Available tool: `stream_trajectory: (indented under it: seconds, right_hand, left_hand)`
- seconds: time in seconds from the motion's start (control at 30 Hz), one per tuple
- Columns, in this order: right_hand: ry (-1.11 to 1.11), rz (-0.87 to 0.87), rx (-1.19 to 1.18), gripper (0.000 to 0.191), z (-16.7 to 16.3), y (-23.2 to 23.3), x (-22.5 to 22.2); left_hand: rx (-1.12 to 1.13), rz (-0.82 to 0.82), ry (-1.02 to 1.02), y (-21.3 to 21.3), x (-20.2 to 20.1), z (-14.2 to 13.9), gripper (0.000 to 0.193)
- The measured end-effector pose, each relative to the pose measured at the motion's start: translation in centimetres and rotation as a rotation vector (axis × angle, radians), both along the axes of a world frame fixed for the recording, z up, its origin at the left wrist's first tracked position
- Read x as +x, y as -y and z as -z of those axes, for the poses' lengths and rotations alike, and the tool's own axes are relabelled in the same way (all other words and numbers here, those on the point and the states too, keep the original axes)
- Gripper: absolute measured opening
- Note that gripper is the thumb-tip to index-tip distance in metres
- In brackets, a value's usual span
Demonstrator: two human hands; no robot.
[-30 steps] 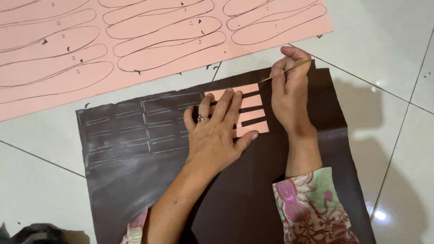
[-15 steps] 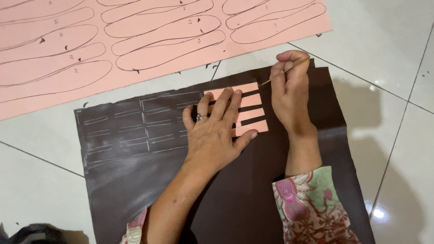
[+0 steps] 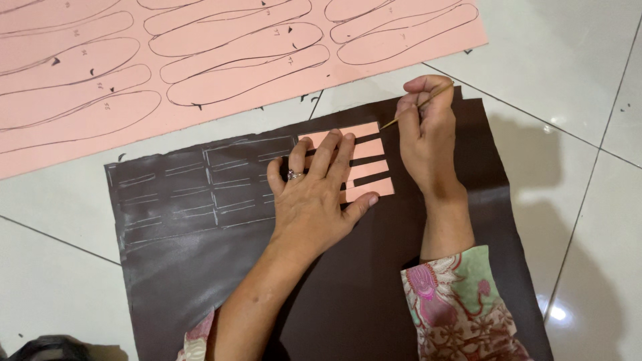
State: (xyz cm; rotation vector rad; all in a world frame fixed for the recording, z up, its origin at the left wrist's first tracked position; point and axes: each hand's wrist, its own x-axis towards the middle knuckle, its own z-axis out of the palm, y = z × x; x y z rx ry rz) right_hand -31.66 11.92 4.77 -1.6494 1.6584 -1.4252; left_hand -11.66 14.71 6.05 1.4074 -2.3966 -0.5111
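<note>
My left hand [image 3: 314, 187], wearing a ring, lies flat with fingers spread on a small pink slotted template [image 3: 369, 160], pressing it onto a dark brown sheet [image 3: 374, 294] spread on the floor. My right hand [image 3: 428, 137] holds a thin stick-like marking tool [image 3: 411, 110], whose tip touches the template's top right corner. Pale traced outlines of the same slotted pattern [image 3: 194, 190] cover the sheet's left part.
A large pink sheet [image 3: 221, 60] drawn with several long sole-shaped outlines lies on the white tiled floor [image 3: 575, 67] beyond the brown sheet. A dark object [image 3: 47, 349] shows at the bottom left corner.
My right hand with the marking tool has shifted slightly along the template's top right edge. My left hand stays pressed on the template.
</note>
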Motion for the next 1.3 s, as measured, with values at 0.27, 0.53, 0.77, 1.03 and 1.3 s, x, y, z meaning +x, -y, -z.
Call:
stream_trajectory:
  seconds: [0.27,0.53,0.77,1.03,1.3]
  right_hand:
    - [-0.003,0.002,0.01,0.015,-0.2,0.0,0.0]
    - [0.308,-0.099,-0.079,0.017,0.3,0.2,-0.2]
    - [0.318,-0.223,0.037,0.02,0.4,0.2,0.7]
    - [0.19,-0.29,0.067,0.016,-0.3,-0.1,1.6]
    - [0.131,-0.317,0.039,0.016,-0.6,-0.2,1.9]
  left_hand:
    - [-0.013,-0.001,-0.017,0.0,0.0,0.2,0.09]
    - [-0.08,-0.019,-0.076,0.1,0.3,-0.9,0.078]
    - [-0.134,-0.036,-0.175,1.0,1.4,-1.5,0.049]
    - [-0.157,-0.045,-0.25,1.4,1.8,-1.0,0.033]
    - [-0.119,-0.041,-0.239,1.4,1.5,-1.2,0.037]
